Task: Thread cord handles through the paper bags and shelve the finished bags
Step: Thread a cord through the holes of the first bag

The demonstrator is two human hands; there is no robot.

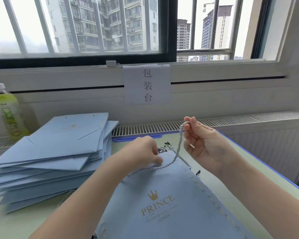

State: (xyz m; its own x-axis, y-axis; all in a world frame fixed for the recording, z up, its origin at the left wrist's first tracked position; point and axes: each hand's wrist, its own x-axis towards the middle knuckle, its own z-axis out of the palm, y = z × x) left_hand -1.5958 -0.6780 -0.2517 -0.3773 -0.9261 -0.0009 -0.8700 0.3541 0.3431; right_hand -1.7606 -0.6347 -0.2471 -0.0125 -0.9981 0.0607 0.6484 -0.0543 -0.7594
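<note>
Over the bag (162, 195), right hand (202, 144) pinches cord (179, 144)

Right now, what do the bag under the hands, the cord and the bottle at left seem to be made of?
Bag: likely matte blue paper with gold-foil print, creased flat.
Cord: twisted pale textile rope; strands visible, black tips nearby.
Bottle: apparently clear plastic, white cap, greenish drink showing through.
</note>
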